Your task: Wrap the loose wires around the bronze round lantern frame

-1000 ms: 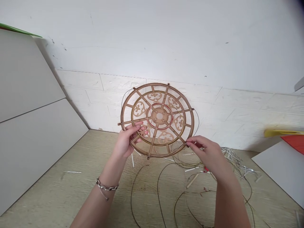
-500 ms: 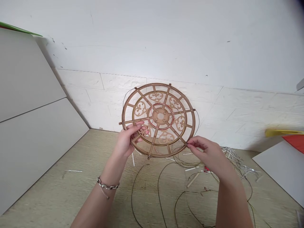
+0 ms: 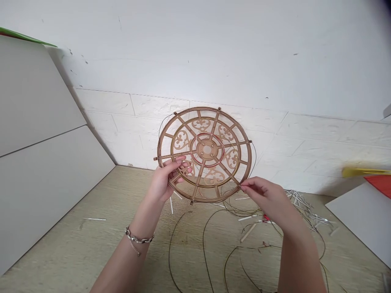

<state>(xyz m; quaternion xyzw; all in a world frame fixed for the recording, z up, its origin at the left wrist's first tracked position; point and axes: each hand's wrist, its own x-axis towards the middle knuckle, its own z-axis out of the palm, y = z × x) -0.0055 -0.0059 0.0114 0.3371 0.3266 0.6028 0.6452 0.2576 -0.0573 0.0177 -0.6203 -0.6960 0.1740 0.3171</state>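
A round brown openwork frame (image 3: pixel 207 149), with spokes, heart-shaped scrollwork and small tabs around its rim, is held up tilted above the table. My left hand (image 3: pixel 168 175) grips its lower left rim, the thumb in front and fingertips showing through the openings. At the lower right rim, the thumb and index finger of my right hand (image 3: pixel 262 195) are pinched together at a tab; a thin wire seems to be there, but the fingers cover it. Reddish wire (image 3: pixel 222 156) circles the hub, and yellowish wire runs along the middle ring. Dark wire bows out beside the rim on both sides.
Long loose wires (image 3: pixel 204 236) trail across the table (image 3: pixel 137 260). White sticks (image 3: pixel 297 201) lie heaped at the right, with several scattered nearer. White panels (image 3: pixel 55 187) stand left and right, and a white brick-patterned wall (image 3: pixel 159 110) rises behind. Red and yellow sheets (image 3: pixel 378 185) sit at the right.
Almost nothing differs. The view has shifted very slightly; both hands keep their hold at the same places on the round frame.
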